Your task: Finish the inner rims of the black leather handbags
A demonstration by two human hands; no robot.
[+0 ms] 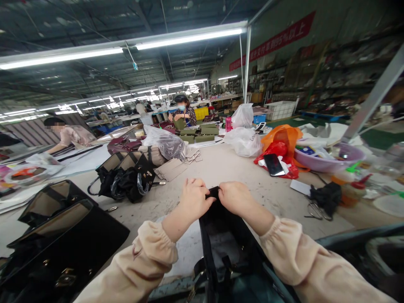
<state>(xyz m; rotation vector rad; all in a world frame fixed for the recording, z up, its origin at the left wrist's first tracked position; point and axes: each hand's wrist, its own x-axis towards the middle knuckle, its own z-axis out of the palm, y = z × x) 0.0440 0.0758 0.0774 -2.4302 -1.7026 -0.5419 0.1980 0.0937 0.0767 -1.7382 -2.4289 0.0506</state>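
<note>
A black handbag [217, 235] stands upright in front of me at the table's near edge, its mouth facing me and its inside partly in shadow. At its far top edge, my left hand [196, 198] is closed on the rim with the thumb pressed against it. Just to the right, my right hand [234, 195] pinches the same rim, a short stretch of black edge showing between the two hands. Straps and metal fittings hang at the bag's near side. What the fingertips do behind the rim is hidden.
Large black bags [69, 240] stand at the left, with smaller black bags [129, 176] beyond. Flat beige pieces [172, 169] lie mid-table. To the right are a phone [274, 164], a purple basin [331, 158], scissors [317, 211] and bottles. Two people work across the table.
</note>
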